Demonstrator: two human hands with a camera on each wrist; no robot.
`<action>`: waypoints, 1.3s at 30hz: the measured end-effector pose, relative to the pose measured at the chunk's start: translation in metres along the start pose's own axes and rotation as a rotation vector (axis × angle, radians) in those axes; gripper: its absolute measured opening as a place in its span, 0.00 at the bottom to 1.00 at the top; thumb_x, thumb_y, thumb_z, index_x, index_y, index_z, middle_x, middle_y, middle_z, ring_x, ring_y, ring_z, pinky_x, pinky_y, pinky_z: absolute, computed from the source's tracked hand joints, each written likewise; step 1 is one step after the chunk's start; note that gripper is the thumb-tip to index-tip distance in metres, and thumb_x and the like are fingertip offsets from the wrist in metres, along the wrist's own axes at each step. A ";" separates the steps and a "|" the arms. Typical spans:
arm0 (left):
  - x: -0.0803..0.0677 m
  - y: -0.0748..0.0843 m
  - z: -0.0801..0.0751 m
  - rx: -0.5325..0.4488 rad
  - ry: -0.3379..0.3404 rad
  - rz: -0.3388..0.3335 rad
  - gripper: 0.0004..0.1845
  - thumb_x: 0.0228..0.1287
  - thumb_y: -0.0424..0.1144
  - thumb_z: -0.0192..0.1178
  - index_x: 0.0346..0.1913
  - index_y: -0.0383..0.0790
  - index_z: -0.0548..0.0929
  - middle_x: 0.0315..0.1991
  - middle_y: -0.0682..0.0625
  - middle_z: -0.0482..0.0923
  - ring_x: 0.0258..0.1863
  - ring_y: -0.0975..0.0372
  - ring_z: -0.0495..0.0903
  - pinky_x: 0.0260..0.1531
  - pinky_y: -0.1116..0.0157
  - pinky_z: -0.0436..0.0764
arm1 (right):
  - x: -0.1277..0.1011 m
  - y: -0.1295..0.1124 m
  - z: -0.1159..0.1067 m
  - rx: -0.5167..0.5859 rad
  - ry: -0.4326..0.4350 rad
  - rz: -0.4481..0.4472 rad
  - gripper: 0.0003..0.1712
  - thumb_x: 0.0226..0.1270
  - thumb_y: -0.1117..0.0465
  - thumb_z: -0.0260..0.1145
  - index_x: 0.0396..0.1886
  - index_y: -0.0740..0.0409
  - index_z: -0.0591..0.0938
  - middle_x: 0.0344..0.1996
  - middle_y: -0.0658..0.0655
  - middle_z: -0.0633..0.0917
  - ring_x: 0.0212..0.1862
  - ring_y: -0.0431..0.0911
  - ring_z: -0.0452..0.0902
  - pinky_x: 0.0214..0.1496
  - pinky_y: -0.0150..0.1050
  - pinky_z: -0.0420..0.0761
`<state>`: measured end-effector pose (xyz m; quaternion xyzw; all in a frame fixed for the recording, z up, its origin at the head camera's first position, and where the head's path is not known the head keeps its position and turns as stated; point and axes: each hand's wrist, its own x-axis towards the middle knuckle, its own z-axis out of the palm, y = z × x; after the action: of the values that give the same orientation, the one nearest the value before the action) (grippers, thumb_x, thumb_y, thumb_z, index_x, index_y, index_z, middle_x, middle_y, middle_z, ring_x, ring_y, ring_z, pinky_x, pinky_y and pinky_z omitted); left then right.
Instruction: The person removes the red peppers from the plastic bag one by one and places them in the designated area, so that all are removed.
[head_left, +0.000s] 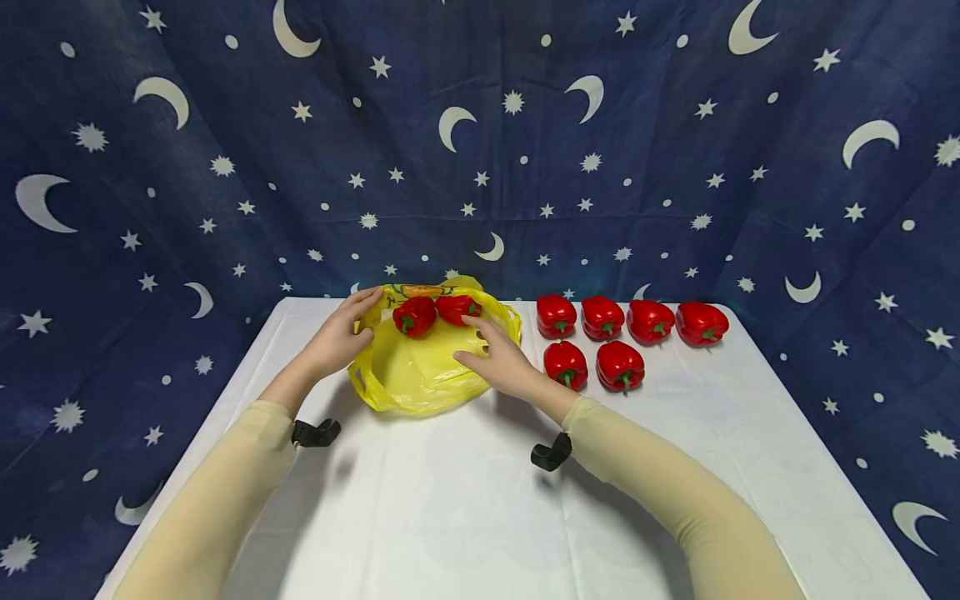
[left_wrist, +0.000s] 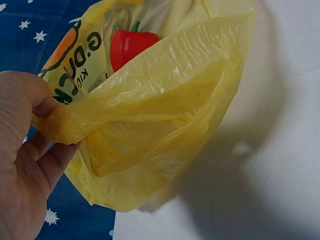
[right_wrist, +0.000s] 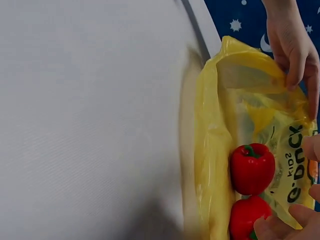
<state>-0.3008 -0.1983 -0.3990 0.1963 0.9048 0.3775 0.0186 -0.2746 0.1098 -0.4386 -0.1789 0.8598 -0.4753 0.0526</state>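
A yellow plastic bag [head_left: 420,383] lies with its mouth spread open on the white table. My left hand [head_left: 341,337] pinches its left rim between thumb and fingers, plain in the left wrist view, where the hand [left_wrist: 22,150] is at the left edge. Two red bell peppers sit side by side inside the bag: a left one [head_left: 415,317] and a right one [head_left: 455,309]. Over the bag's right side reaches my right hand [head_left: 502,358], fingers spread. One fingertip touches the right pepper [right_wrist: 246,216] in the right wrist view; part of that hand is out of frame.
Right of the bag, more red bell peppers stand on the white tablecloth [head_left: 465,500]: several in a back row [head_left: 602,318] and two in front, a left one [head_left: 566,365] and a right one [head_left: 620,367]. A dark blue star-and-moon cloth [head_left: 480,100] hangs behind.
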 end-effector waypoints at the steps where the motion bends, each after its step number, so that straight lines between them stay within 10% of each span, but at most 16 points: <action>1: 0.001 0.001 0.000 0.000 0.003 0.004 0.38 0.69 0.27 0.53 0.81 0.40 0.57 0.81 0.46 0.51 0.75 0.46 0.61 0.71 0.46 0.64 | 0.005 -0.001 0.002 -0.005 0.004 -0.001 0.41 0.70 0.50 0.69 0.79 0.50 0.64 0.75 0.56 0.66 0.73 0.58 0.65 0.71 0.53 0.71; 22: 0.009 0.003 -0.009 -0.012 0.039 0.027 0.38 0.70 0.26 0.53 0.81 0.40 0.56 0.81 0.48 0.50 0.75 0.48 0.60 0.71 0.46 0.64 | 0.091 -0.006 0.043 -0.152 0.079 -0.012 0.34 0.74 0.53 0.65 0.76 0.54 0.68 0.72 0.55 0.71 0.73 0.49 0.66 0.75 0.44 0.65; 39: -0.003 0.001 0.004 -0.018 0.032 -0.003 0.37 0.70 0.26 0.53 0.81 0.39 0.57 0.81 0.47 0.51 0.76 0.48 0.60 0.70 0.47 0.65 | 0.118 -0.006 0.074 -0.496 0.029 0.010 0.35 0.75 0.53 0.64 0.79 0.42 0.67 0.73 0.50 0.72 0.69 0.54 0.71 0.72 0.48 0.70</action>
<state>-0.2972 -0.1962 -0.4015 0.1890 0.9017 0.3887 0.0066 -0.3633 0.0060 -0.4647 -0.1753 0.9518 -0.2518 -0.0030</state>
